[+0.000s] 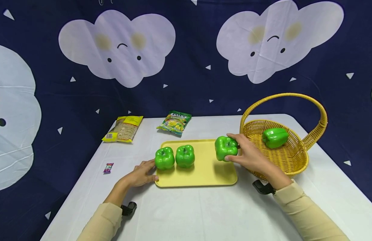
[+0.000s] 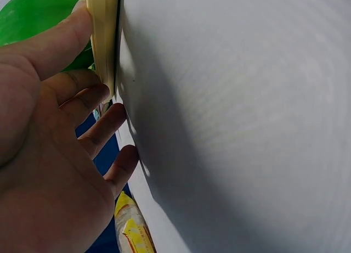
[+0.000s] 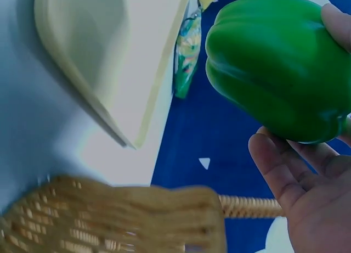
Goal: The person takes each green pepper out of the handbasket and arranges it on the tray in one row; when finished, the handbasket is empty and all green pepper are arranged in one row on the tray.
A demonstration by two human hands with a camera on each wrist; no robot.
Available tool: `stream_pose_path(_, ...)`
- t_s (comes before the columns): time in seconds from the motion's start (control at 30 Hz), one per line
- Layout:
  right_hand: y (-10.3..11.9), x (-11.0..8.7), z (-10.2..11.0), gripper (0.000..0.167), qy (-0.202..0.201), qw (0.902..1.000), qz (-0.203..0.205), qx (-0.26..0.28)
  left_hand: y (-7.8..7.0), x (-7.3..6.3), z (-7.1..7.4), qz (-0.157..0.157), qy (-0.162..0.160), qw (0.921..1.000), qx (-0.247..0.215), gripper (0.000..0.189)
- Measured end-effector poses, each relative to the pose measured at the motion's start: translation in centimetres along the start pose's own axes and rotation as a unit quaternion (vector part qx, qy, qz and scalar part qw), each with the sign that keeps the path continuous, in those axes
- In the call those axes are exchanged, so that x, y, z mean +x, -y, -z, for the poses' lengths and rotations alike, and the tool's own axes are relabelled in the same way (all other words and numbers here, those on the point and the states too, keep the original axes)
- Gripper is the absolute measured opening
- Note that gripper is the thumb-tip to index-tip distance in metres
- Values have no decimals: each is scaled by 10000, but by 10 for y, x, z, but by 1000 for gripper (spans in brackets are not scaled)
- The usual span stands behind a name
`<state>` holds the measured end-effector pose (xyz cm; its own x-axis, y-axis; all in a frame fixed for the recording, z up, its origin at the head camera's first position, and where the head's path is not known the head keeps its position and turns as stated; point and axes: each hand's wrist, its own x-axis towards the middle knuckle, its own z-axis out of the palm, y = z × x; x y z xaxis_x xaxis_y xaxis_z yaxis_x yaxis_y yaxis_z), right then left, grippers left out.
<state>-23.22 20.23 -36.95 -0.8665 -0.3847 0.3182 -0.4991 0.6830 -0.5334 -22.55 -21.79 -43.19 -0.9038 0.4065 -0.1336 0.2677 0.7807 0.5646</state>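
Observation:
My right hand [image 1: 250,154] holds a glossy green bell pepper [image 1: 225,148] above the right end of the yellow tray [image 1: 201,177]. In the right wrist view the thumb lies on one side of this pepper [image 3: 274,66], fingers on the other. Two more green bell peppers, the outer one [image 1: 165,158] and the inner one [image 1: 185,156], stand side by side on the tray's left end. At that end my left hand [image 1: 140,174] rests with spread, relaxed fingers. Its thumb and fingertips touch the tray's rim [image 2: 102,39] in the left wrist view.
Right of the tray stands a wicker basket [image 1: 301,164] with a tall arched handle and a green bell pepper [image 1: 275,137] inside. Behind the tray lies a green snack bag [image 1: 175,122]. A yellow packet [image 1: 123,129] and a small purple wrapper [image 1: 108,168] lie to the left.

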Motion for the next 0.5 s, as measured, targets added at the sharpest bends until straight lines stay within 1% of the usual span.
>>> stream_pose_path(0.33, 4, 10, -24, 80, 94, 9997, -67, 220, -2, -1, 0, 32, -3, 10000, 0, 72)
stream_pose_path(0.5, 6, 14, -35, 79, 86, 9997, -153, 183, -3, -1, 1, 61, 7, 10000, 0, 72)
